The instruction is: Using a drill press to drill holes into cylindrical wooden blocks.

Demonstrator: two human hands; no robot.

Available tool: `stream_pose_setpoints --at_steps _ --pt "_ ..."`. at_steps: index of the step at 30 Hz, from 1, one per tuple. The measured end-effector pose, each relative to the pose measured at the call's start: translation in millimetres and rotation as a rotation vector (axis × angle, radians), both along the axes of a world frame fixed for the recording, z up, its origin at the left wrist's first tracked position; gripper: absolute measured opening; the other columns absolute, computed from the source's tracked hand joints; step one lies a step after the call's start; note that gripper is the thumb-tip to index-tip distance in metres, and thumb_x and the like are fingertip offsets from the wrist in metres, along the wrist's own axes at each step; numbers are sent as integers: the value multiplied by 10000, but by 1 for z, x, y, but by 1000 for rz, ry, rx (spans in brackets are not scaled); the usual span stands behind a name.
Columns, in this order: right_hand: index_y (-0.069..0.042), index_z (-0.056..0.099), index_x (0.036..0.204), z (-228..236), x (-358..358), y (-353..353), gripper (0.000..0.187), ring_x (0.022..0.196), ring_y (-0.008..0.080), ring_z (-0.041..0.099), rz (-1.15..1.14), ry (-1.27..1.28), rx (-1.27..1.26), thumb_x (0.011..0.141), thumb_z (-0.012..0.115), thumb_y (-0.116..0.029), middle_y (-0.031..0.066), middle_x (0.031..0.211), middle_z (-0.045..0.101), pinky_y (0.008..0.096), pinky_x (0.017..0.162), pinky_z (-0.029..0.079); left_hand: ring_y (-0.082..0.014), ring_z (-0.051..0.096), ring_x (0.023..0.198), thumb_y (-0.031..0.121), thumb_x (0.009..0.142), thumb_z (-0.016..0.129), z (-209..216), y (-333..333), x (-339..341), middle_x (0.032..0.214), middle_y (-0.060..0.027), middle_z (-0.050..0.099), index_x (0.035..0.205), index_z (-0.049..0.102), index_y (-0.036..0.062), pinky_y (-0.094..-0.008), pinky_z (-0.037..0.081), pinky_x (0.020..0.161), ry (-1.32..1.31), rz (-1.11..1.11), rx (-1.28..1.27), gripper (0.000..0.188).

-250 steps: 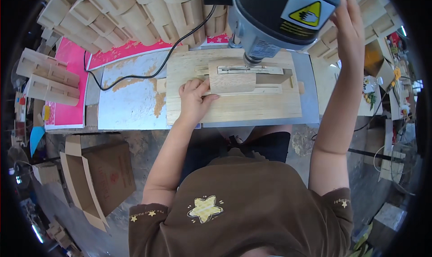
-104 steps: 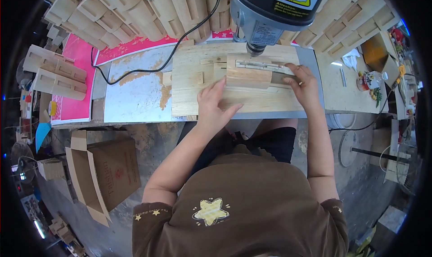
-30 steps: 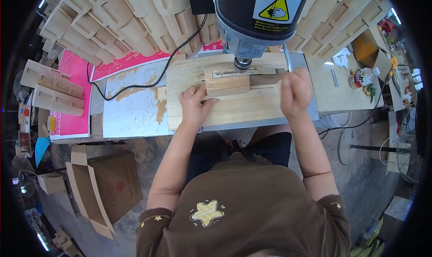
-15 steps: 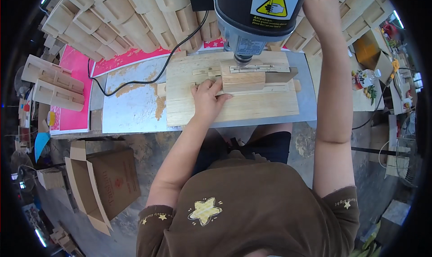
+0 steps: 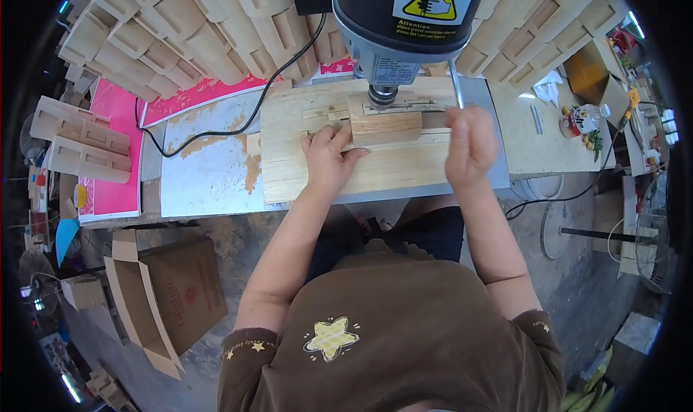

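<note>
A pale wooden block (image 5: 388,128) with a curved face lies in a jig of thin strips on a flat wooden board (image 5: 303,181). Over its far side hangs the chuck (image 5: 382,96) of a dark drill press (image 5: 401,29); the bit's tip is hard to make out. My left hand (image 5: 330,159) grips the block's left end, fingers against it and thumb low on the board. To the right of the block, my right hand (image 5: 471,148) is closed in a fist around the end of the press's metal lever (image 5: 457,83).
Stacks of slotted wooden pieces (image 5: 209,29) line the back of the bench, and more (image 5: 90,134) stand at the left. A black cable (image 5: 216,132) curves across the left side. An open cardboard box (image 5: 173,289) sits on the floor, and a plastic jar (image 5: 577,123) at the right.
My right hand has come down and inward from high beside the press head, swinging the lever toward me. My left hand stays at the block. The view has shifted slightly.
</note>
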State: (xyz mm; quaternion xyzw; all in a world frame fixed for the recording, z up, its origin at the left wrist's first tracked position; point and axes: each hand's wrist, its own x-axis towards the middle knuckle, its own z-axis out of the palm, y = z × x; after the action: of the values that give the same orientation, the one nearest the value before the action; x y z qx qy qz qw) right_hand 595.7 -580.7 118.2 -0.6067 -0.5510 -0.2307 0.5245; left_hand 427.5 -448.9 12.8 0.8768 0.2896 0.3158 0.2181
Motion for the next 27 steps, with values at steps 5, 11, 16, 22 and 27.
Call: stream_pose_setpoints --at_steps 5,11,16,22,27 --pt "-9 619 863 -26 9 12 68 657 260 528 29 -35 61 819 585 -48 96 725 574 356 648 396 -207 520 781 264 593 808 -7 1 2 761 -20 516 1020 668 128 -382 304 773 -20 -4 29 470" --pt "-3 613 820 17 13 -2 52 580 240 507 99 -19 43 827 573 -37 84 672 555 328 556 384 -212 530 808 257 602 804 -1 0 3 786 -25 542 1025 668 120 -390 309 792 12 0 6 465" --pt "-3 601 859 115 24 33 300 577 64 427 27 214 -81 960 464 -250 -14 626 499 232 538 350 -212 540 832 244 613 805 2 1 -3 804 -24 564 1044 662 118 -408 301 821 8 14 -22 471" --pt "36 626 876 132 76 94 324 742 153 578 38 213 -90 939 479 -245 98 748 623 292 690 443 -205 549 863 232 614 813 1 3 13 892 -18 570 1047 657 113 -440 264 900 -107 -31 -437 475" --pt "-3 578 1002 93 83 74 348 728 103 486 202 435 -237 969 445 -323 15 796 555 272 689 401 -199 555 874 221 606 818 -3 6 11 879 -21 568 1009 663 102 -472 248 934 -151 -41 -414 448"
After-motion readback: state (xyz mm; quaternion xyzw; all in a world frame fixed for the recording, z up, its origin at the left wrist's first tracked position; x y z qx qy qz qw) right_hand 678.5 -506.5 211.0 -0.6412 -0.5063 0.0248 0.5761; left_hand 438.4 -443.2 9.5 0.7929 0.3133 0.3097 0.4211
